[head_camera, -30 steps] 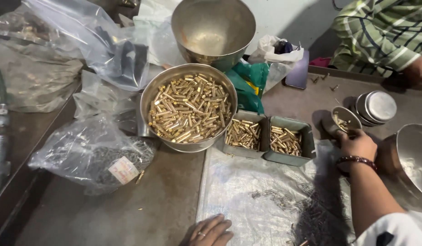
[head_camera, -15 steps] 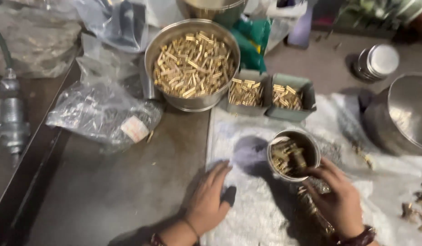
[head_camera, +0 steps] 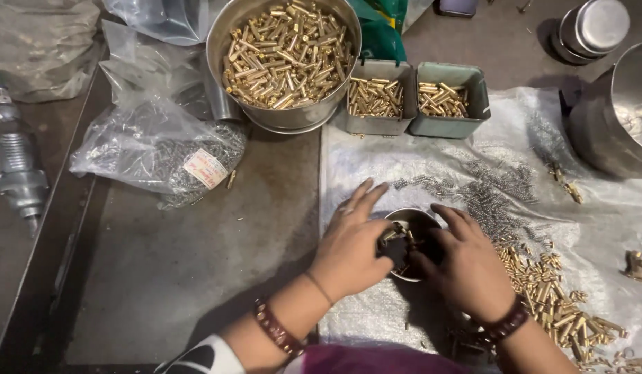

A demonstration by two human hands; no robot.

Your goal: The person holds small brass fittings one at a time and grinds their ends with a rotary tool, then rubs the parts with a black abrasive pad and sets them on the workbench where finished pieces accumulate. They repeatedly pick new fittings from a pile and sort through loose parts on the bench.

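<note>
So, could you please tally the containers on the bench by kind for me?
Round steel bowls: 3 (large bowl of brass pieces, small bowl between left hand and right hand, big bowl at the right edge)
Green rectangular bins: 2 ()
Stacked steel lids: 1 stack
Total: 6

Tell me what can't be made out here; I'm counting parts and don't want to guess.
Head view only:
- small metal cup: most of its inside is covered by the left hand and right hand.
- big steel pot: cut off by the right edge.
- springs in the clear bag: too fine to count through the crinkled plastic.
- large bowl of brass pieces: top rim cut by the frame.
</note>
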